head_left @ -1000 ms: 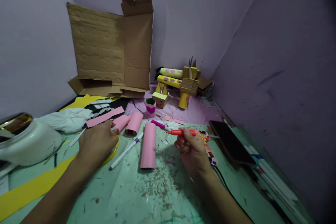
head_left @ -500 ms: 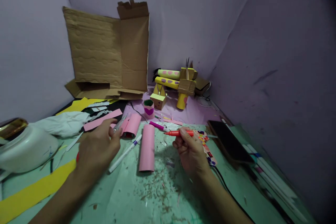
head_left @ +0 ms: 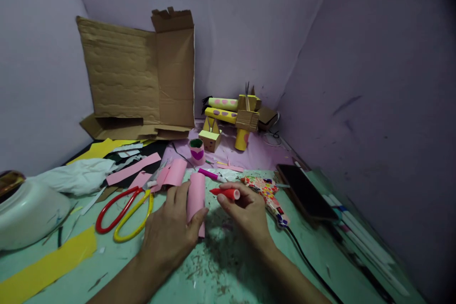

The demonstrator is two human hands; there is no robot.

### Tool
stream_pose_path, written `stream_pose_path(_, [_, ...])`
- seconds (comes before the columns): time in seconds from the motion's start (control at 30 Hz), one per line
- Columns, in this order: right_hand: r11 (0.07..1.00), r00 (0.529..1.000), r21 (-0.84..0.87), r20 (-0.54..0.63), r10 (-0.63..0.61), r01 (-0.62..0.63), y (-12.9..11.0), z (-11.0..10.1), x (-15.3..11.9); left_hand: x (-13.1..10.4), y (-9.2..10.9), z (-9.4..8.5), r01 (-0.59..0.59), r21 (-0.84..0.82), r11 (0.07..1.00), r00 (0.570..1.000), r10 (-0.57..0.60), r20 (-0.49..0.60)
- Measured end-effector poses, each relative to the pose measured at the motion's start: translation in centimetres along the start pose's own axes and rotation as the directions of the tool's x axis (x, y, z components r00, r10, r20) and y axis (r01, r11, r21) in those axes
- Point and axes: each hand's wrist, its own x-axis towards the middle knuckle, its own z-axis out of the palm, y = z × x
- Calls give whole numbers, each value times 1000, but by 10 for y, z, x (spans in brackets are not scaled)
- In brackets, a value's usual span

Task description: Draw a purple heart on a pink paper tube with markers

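My left hand (head_left: 173,230) lies on a pink paper tube (head_left: 196,194) in the middle of the green mat, fingers and thumb closed around it. My right hand (head_left: 244,212) holds a red marker (head_left: 225,193), its tip pointing left toward the tube. Scissors with red and yellow handles (head_left: 123,214) lie uncovered just left of my left hand. Two shorter pink tubes (head_left: 170,174) lie behind the held tube.
A glue gun with a patterned body (head_left: 268,193) and a black phone (head_left: 302,191) lie to the right. A white jar (head_left: 30,212) sits at far left, a yellow paper strip (head_left: 46,267) in front of it. Folded cardboard (head_left: 137,80) and yellow paper crafts (head_left: 231,116) stand at the back.
My left hand left the scissors and moved right onto the long pink tube. My right hand brought the red marker left and closer to the tube.
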Motion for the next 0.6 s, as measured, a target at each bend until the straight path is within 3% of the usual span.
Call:
stream_pose_path(0.07, [993,994,-57,39,-101,103,-1,1,-3,-2,-3,2,-139,-52,989,977,129,-168])
stream_pose_path(0.2, [943,944,-96,120,-308,319,2,3,-10,-7,-5,6,-403,-61,913,850,348,-396])
stream_pose_path(0.33, [892,887,-100,198,-416,441,3,6,-15,-9,-4,9,-469,-89,879,813,390,-432])
stream_pose_path(0.5, [868,866,-146,256,-430,474,-4,6,-21,-4,0,8,-534,-255,806,797,379,-470])
stream_pose_path(0.6, [886,856,-55,290,-427,461,-3,3,-32,-7,4,-2,-634,-263,727,719,430,-546])
